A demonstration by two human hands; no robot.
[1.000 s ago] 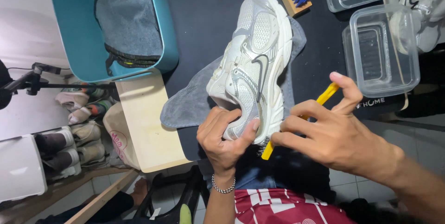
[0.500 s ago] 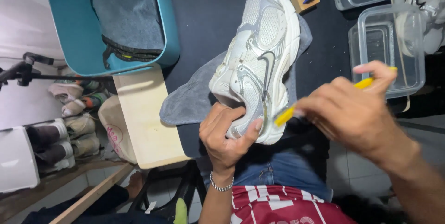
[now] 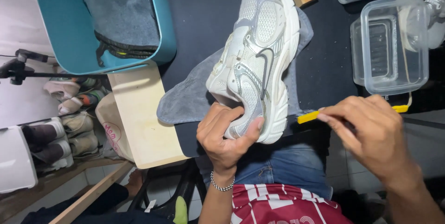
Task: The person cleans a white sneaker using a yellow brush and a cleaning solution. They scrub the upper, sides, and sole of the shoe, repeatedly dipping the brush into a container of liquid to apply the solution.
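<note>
At frame centre the left hand [image 3: 225, 133] grips the heel of a white sneaker [image 3: 257, 59] lying on a grey cloth [image 3: 185, 101], while the right hand [image 3: 371, 136] at lower right pinches a yellow tool [image 3: 308, 117].

A black-topped work table [image 3: 208, 10] fills the middle, with a pale wooden board [image 3: 143, 117] at its left edge. Down on the left, a low wooden shelf [image 3: 55, 173] holds rows of worn shoes [image 3: 65, 136] above a light tiled floor [image 3: 92, 177].
</note>
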